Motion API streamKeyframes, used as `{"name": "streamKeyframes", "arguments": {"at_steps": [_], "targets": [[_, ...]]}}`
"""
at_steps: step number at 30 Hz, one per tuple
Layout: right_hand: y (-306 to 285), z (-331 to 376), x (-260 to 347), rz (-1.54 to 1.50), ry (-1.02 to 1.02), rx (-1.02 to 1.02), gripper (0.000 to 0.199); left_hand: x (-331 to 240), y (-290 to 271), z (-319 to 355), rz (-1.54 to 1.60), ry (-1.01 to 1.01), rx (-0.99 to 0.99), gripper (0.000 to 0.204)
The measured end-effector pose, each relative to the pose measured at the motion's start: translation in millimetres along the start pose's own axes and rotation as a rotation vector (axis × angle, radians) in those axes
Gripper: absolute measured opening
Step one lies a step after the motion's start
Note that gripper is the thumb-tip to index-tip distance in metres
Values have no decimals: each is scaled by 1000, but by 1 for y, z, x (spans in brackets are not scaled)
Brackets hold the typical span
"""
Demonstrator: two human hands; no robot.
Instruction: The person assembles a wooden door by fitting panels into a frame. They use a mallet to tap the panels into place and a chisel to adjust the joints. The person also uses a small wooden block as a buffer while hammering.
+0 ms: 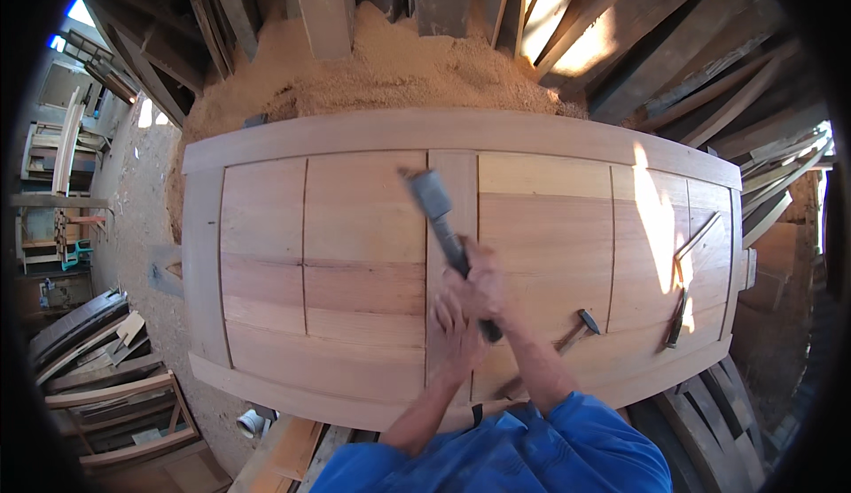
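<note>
A hammer [429, 195] with a grey metal head and dark handle is raised over the middle of a wooden panelled door [355, 227]; motion blurs it. My right hand [481, 273] is wrapped round its handle. Below and partly behind that hand, my left hand [455, 340] rests over the door's central upright [450, 254], its visible fingers stretched and apart. What lies under those fingers is hidden. To the right, a second hammer [578, 332] with a wooden handle lies on the door. Further right are a thin angled tool [698, 236] and a slim dark-handled tool [678, 320].
A bank of sawdust [390, 72] lies beyond the door, with upright boards [324, 5] behind it. Timber pieces [722, 112] lean at the far right. At the left are stacked boards [84, 333], a wooden frame [120, 393] and a white cup-like object [251, 423].
</note>
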State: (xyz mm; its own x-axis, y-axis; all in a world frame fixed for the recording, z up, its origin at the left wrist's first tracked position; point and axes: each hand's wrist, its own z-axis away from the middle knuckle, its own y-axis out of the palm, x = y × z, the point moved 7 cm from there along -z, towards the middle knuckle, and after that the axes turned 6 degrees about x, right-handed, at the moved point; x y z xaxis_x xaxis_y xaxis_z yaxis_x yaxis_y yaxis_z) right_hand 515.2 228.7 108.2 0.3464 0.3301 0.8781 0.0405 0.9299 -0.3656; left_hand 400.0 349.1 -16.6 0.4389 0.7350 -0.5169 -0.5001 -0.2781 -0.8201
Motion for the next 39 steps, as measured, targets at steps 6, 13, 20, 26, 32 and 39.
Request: {"name": "streamKeyframes", "arguments": {"at_steps": [6, 13, 20, 26, 32, 39], "targets": [[-149, -61, -6, -114, -35, -52, 31, -38, -1, -179, -30, 238, -136, 75], [-265, -177, -35, 848, -134, -343, 38, -40, -10, -230, -138, 66, -174, 81], [-241, -321, -62, 971, 85, -16, 39, -37, -12, -231, -222, 30, -107, 81], [-175, -357, -90, 1241, 72, 338, 32, -39, -12, -236, -199, 13, -69, 80], [-175, -367, -61, 1170, -84, 208, 36, -38, -16, -232, -215, 4, -79, 80], [-148, -367, -57, 1323, -65, 369, 32, -38, -18, -237, -199, 11, -64, 80]]}}
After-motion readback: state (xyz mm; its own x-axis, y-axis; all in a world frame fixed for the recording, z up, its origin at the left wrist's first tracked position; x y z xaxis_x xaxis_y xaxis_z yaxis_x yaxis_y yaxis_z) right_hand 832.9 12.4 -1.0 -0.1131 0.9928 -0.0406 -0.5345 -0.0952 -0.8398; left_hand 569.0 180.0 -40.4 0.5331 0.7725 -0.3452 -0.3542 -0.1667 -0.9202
